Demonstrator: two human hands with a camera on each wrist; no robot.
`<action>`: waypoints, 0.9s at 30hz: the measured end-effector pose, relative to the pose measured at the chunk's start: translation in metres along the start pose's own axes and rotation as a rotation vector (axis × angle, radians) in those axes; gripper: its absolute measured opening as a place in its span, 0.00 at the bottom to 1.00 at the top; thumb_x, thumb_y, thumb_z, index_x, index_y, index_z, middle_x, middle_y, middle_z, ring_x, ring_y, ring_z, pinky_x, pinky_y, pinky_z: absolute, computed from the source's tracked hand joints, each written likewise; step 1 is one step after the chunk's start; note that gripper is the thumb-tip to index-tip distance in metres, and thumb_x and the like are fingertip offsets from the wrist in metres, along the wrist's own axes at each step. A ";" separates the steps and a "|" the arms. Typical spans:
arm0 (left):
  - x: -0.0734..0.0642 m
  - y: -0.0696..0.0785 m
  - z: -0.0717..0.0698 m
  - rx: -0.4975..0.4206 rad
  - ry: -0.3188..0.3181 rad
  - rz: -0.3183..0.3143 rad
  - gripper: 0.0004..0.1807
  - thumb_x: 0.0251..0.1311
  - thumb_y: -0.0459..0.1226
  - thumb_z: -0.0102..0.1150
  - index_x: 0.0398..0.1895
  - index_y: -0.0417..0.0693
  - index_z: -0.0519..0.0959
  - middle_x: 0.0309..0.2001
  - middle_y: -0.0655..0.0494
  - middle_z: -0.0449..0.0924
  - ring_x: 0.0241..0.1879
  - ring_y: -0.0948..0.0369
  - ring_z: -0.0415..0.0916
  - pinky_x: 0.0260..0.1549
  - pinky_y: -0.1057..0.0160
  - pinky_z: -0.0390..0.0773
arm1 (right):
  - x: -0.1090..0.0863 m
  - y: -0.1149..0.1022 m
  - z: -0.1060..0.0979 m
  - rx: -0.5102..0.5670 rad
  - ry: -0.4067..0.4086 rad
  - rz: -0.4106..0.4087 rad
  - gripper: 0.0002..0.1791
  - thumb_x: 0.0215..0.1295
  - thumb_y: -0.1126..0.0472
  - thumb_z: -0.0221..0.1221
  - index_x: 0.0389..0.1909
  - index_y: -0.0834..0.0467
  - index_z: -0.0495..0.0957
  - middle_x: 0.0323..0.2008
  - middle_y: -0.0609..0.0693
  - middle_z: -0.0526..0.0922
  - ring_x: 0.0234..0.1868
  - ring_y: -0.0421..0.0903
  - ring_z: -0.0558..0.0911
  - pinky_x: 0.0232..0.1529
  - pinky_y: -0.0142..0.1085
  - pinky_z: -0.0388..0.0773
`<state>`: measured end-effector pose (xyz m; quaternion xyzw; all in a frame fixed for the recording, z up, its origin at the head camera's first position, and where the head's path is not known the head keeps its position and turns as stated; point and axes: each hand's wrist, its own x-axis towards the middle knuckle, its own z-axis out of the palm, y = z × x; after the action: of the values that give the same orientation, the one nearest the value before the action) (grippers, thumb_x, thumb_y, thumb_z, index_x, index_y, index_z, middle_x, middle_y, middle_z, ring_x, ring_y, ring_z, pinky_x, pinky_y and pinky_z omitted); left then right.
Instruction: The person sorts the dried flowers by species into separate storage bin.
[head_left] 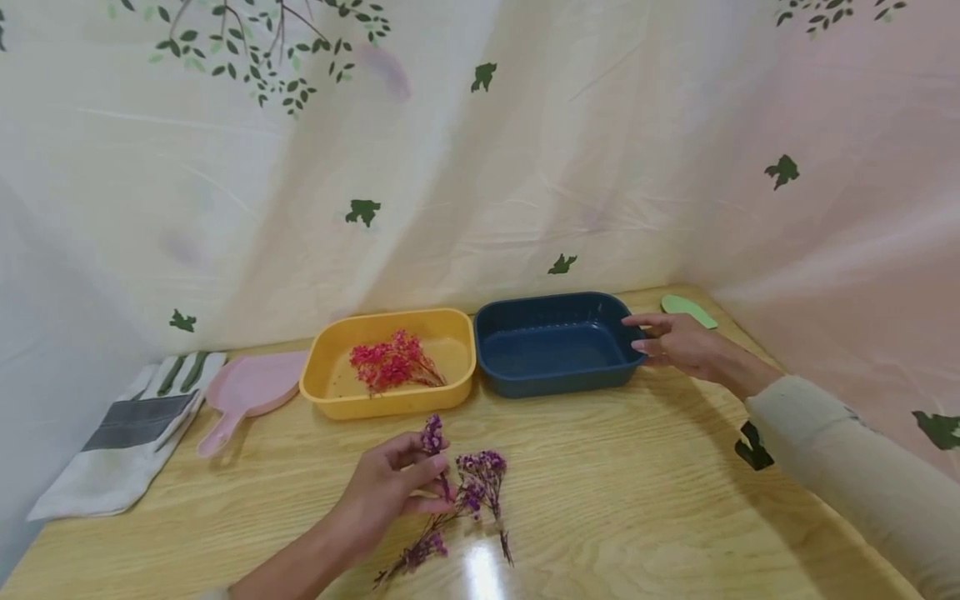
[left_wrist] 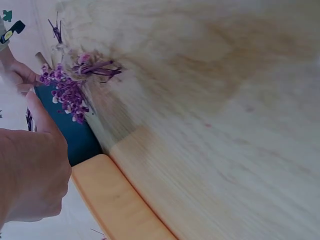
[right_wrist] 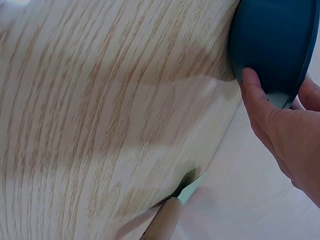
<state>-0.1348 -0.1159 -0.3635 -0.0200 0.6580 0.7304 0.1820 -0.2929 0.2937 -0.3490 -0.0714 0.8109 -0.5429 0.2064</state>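
My left hand (head_left: 390, 479) pinches a small sprig of dried purple flowers (head_left: 432, 437) between thumb and fingers, just above the wooden table. Below it lie more purple dried flowers (head_left: 483, 471) with thin stems, which also show in the left wrist view as a purple bunch (left_wrist: 70, 95). At the right end of a dark blue basin (head_left: 558, 383) is my right hand (head_left: 678, 343), gripping the wall. In the right wrist view one finger lies along the basin's outside (right_wrist: 272, 45) while others reach over the rim.
Left of the blue basin, a yellow basin (head_left: 386, 407) holds pinkish-red dried flowers (head_left: 393, 362). A pink pan-shaped dish (head_left: 255, 385) and a folded striped cloth (head_left: 142, 421) lie farther left. Behind my right hand is a pale green blade-shaped item (head_left: 688, 310). Hanging sheets border the table.
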 end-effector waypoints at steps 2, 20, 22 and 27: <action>0.002 0.002 0.003 0.012 -0.009 -0.003 0.11 0.65 0.32 0.57 0.44 0.29 0.72 0.37 0.46 0.75 0.36 0.54 0.79 0.41 0.50 0.84 | 0.000 0.000 0.000 -0.006 0.002 -0.003 0.31 0.72 0.70 0.48 0.74 0.63 0.51 0.73 0.70 0.37 0.71 0.66 0.50 0.64 0.56 0.66; 0.044 0.032 0.019 -0.062 -0.172 -0.021 0.23 0.70 0.33 0.50 0.63 0.28 0.63 0.45 0.43 0.73 0.38 0.54 0.80 0.49 0.53 0.81 | -0.002 0.000 0.000 0.000 -0.002 -0.008 0.32 0.72 0.70 0.48 0.74 0.64 0.50 0.73 0.71 0.37 0.71 0.66 0.52 0.64 0.56 0.66; 0.052 0.037 0.022 -0.062 -0.186 -0.038 0.23 0.70 0.34 0.50 0.62 0.29 0.64 0.42 0.44 0.75 0.36 0.55 0.81 0.49 0.53 0.81 | -0.002 0.000 0.001 0.004 -0.002 -0.011 0.32 0.72 0.70 0.48 0.74 0.64 0.50 0.73 0.71 0.37 0.71 0.66 0.51 0.64 0.56 0.66; 0.070 0.048 0.032 -0.068 -0.168 -0.070 0.18 0.70 0.32 0.50 0.58 0.28 0.67 0.34 0.45 0.77 0.31 0.56 0.82 0.45 0.54 0.83 | -0.002 0.000 0.001 0.009 0.000 -0.019 0.32 0.72 0.70 0.49 0.74 0.64 0.50 0.73 0.71 0.37 0.71 0.66 0.50 0.63 0.56 0.66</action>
<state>-0.2072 -0.0714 -0.3320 0.0122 0.6141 0.7447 0.2610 -0.2904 0.2934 -0.3491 -0.0783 0.8076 -0.5486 0.2018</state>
